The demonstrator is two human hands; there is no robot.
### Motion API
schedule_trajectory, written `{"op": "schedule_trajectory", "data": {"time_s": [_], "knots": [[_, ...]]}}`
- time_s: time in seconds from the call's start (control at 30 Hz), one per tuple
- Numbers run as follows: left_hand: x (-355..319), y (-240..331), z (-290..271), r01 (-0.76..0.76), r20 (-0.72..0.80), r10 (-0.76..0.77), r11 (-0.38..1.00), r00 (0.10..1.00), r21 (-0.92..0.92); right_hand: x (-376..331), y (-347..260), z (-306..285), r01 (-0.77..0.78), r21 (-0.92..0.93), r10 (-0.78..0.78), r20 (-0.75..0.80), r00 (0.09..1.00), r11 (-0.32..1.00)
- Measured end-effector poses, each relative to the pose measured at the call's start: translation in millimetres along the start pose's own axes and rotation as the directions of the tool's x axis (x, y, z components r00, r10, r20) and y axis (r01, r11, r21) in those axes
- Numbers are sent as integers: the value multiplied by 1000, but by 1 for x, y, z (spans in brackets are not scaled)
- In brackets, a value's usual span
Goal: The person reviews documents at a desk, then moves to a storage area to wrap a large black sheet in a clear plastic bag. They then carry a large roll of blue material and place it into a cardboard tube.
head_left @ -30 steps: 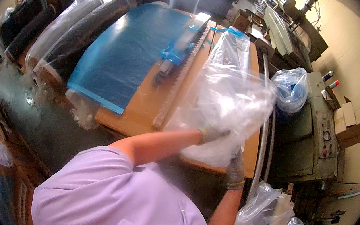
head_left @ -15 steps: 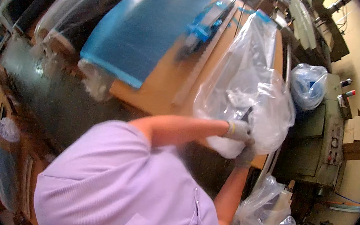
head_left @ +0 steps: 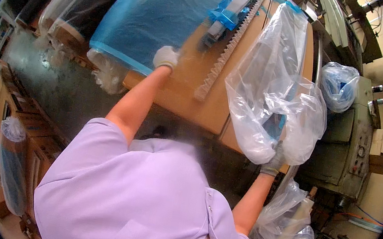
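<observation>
My left hand [head_left: 166, 57], in a white work glove, is at the near right corner of a blue plastic-covered sheet [head_left: 141, 22] on the brown tabletop [head_left: 188, 107]. Its fingers are curled out of sight, so whether they grip the sheet does not show. At the near edge of the table, my right hand [head_left: 273, 164], in a grey glove, is closed on the gathered end of a large clear plastic bag [head_left: 266, 76]. The bag spreads away from me along the table's right side. Between the two hands lies a toothed metal strip [head_left: 228, 52].
Beside the strip stands a metal piece with blue tape [head_left: 225, 18]. Plastic-wrapped dark rolls [head_left: 88, 4] lie at the far left. A green machine [head_left: 338, 147] and a blue bundle in clear plastic [head_left: 339, 87] are on the right. More clear plastic [head_left: 283, 226] hangs at the lower right.
My left hand has left the bag and moved far to the left, onto the blue sheet's corner. My right hand stays at the bag's near end. The view has shifted slightly.
</observation>
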State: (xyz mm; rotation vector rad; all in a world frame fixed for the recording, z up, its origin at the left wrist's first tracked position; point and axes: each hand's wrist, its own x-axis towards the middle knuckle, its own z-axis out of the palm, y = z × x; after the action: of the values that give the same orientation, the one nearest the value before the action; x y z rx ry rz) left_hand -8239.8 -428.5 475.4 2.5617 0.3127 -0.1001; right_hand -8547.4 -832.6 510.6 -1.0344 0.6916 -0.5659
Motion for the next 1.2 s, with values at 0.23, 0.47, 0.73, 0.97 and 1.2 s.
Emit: {"op": "schedule_trajectory", "data": {"time_s": [0.23,0.47,0.73,0.97,1.2], "knots": [[-15,7,41,-190,-39,186,967,982,-172,-2,7,-3,90,-108,-90,0,996,990],[-109,168,17,-591,-377,463,709,802,-385,0,20,-14,182,-102,-186,-31,982,978],[-210,252,89,-970,123,967,233,224,-66,16,19,-7,301,-142,-297,45,954,943],[-238,272,33,-860,404,845,461,351,-218,18,-4,6,516,-434,-518,124,846,739],[-226,225,32,-842,362,882,426,303,-332,-7,-80,70,-17,-972,117,-46,992,-235]]}}
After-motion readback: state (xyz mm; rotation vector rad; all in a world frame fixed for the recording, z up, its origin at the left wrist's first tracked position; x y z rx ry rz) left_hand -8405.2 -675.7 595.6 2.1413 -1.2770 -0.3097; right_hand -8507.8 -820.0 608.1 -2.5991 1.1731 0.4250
